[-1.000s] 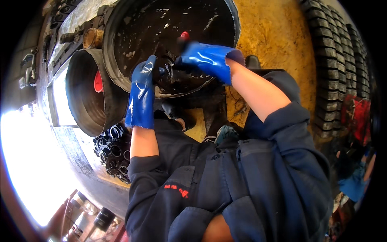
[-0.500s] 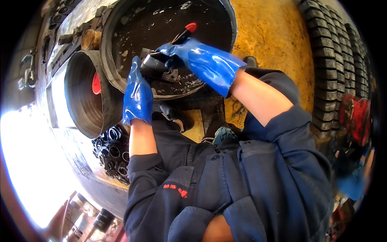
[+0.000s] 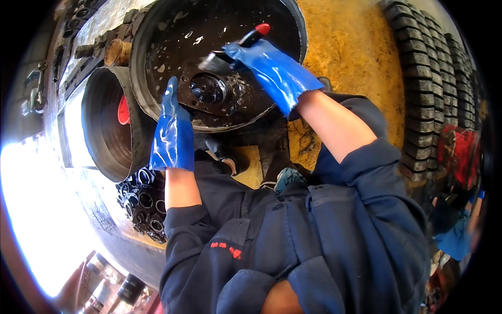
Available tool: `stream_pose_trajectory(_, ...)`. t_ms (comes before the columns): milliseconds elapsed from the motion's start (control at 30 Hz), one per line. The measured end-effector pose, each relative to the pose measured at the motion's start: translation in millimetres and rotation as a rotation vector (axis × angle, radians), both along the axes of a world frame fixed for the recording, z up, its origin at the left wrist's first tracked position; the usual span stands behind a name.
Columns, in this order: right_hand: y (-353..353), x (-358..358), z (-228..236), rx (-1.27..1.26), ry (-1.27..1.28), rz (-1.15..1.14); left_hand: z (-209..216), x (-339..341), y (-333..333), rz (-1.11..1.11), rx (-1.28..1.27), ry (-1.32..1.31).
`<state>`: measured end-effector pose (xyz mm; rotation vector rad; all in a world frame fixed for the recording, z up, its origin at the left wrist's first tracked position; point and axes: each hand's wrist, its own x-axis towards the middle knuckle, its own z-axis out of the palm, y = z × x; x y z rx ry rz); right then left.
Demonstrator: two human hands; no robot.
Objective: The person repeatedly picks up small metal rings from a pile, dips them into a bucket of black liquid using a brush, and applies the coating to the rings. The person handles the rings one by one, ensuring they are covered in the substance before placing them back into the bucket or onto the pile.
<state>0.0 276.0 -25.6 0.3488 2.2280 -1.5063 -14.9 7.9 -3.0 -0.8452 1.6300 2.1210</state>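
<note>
My right hand (image 3: 256, 55), in a blue rubber glove, is closed round the black handle of a paintbrush (image 3: 255, 36) with a red end. Its pale metal band and bristles (image 3: 214, 62) point left, over a wide dark basin (image 3: 137, 63) of black liquid. Just below the bristles is a wet, black, flanged metal part (image 3: 209, 89) with a round opening facing up. My left hand (image 3: 172, 118), in a matching glove, grips this part at its left side. One finger stretches up along the edge; the other fingers are mostly hidden.
An open metal drum (image 3: 97, 123) with a red thing inside stands left of the basin. Several black ring-shaped parts (image 3: 144, 201) lie heaped below it. Big treaded tyres (image 3: 426, 83) line the right side, beside a yellow stained floor (image 3: 355, 57).
The metal part has turned, so its round opening now shows instead of its side. The brush has moved up and right, off the part. My left hand has shifted slightly left and down.
</note>
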Motion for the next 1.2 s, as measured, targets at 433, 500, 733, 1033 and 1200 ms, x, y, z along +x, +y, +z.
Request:
stream_pose_trajectory(433,-2,37,40,-0.474,0.116,-0.250,-19,-6,-30,-0.197,0.230,0.207)
stream_pose_trajectory(500,-1,27,21,-0.246,0.068,-0.285,-16,-9,-32,-0.217,0.207,0.253)
stream_pose_trajectory(733,-9,-6,51,-0.408,0.370,-0.443,9,1,-4,-0.836,-0.453,0.512)
stream_pose_trajectory(1033,-45,-1,6,0.186,0.410,-0.133,1,14,22,-1.121,-0.684,0.659)
stream_pose_trajectory(1200,-36,2,21,0.203,0.323,0.031,-42,-5,-10,-0.991,-0.636,0.702)
